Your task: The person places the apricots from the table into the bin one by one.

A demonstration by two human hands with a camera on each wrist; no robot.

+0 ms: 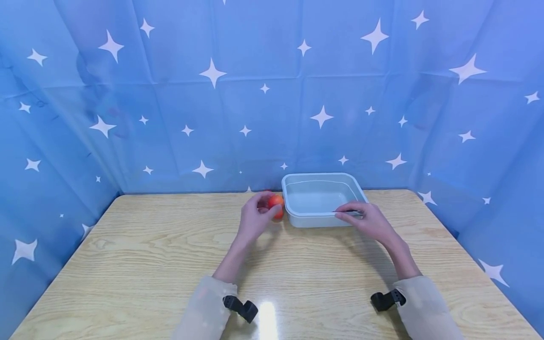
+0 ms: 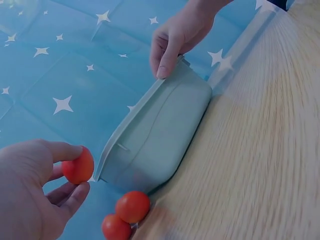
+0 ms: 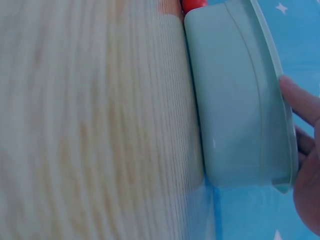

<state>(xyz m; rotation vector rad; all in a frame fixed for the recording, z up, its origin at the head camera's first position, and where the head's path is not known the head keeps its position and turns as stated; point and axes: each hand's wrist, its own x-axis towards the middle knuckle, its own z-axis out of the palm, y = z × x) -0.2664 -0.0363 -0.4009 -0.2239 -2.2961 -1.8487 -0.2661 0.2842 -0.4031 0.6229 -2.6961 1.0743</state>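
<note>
My left hand (image 1: 254, 218) holds a red tomato (image 2: 78, 166) between thumb and fingers, just left of a pale green-grey plastic tub (image 1: 314, 221) and at about the height of its rim. Two more tomatoes lie below it against the tub's left end; the left wrist view shows a nearer tomato (image 2: 132, 206) and another tomato (image 2: 116, 228) beside it. With the thumb outside the rim, my right hand (image 1: 370, 221) pinches the tub's near edge toward its right corner. The tub stands upright on the table, and no contents show inside.
The light wood-grain table (image 1: 161, 264) ends just behind the tub. A blue curtain (image 1: 263, 118) with white stars hangs along the back and both sides. Black cameras are strapped at both wrists, including the left wrist camera (image 1: 241, 308).
</note>
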